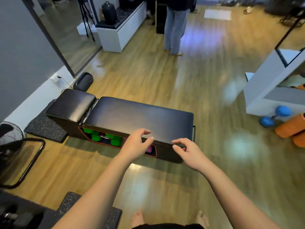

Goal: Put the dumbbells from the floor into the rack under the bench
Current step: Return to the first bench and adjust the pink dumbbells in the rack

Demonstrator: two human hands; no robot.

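Left hand (134, 145) and right hand (188, 152) both empty, fingers loosely curled, raised in front of the near edge of the black padded bench surface (138, 116). Rack (92, 141) under the bench holds green dumbbells (95, 136); a pink dumbbell (149, 148) shows partly behind the left hand. One blue dumbbell (274, 117) lies on the wooden floor (165, 76) well to the right, beside orange foam rollers (291, 127).
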